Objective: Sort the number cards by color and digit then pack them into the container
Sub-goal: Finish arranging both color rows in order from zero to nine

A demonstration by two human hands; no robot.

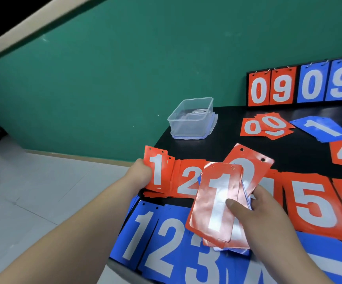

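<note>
Right fingers [235, 204] around card stack [211, 218]

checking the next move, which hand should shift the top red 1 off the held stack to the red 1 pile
Left, probably: the left hand grips the red 1 pile, while the right hand has its grip full with the stack.

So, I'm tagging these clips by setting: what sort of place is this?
Probably a plain indoor workroom or games room: a black table stands by a green painted wall over pale floor tiles, with a red-and-blue flip scoreboard upright at the table's back.
</note>
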